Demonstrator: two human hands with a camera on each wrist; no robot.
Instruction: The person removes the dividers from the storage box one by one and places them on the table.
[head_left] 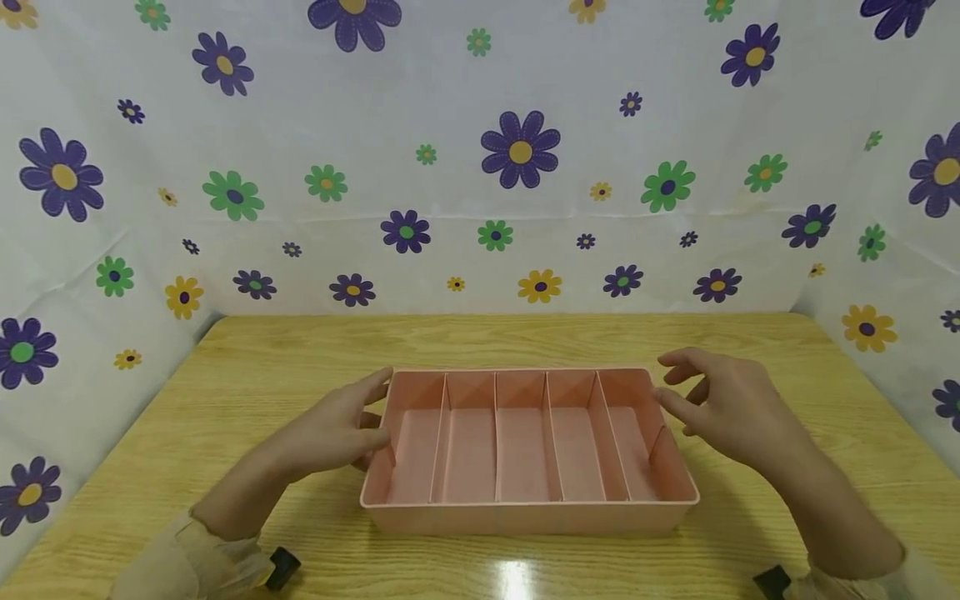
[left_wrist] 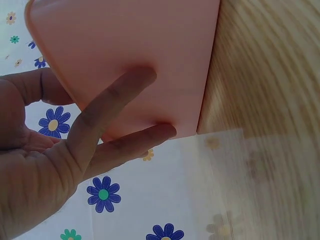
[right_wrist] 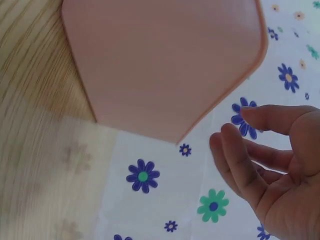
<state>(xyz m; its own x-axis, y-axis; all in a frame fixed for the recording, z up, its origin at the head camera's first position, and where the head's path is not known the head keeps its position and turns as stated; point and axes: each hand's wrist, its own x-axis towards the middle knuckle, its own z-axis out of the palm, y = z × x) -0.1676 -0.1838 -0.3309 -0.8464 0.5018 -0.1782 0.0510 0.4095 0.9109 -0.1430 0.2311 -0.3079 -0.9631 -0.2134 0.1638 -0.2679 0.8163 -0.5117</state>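
Observation:
A pink divided organizer box (head_left: 528, 518) sits on the wooden table, its long side toward me. Thin upright dividers split its inside into several narrow compartments, with nothing in them. My left hand (head_left: 333, 429) grips the box's left end. In the left wrist view, two fingers (left_wrist: 112, 102) press the outer wall while another digit reaches over the rim. Off the box's right end, my right hand (head_left: 731, 408) hovers with loosely bent fingers and holds nothing. The right wrist view shows a gap between those fingers (right_wrist: 232, 145) and the box's rim.
The light wood table (head_left: 300, 350) extends around the box. White cloth (head_left: 435, 92) printed with purple, green and yellow flowers hangs behind the table and along both sides. Black straps (head_left: 282, 568) show at both sleeve cuffs.

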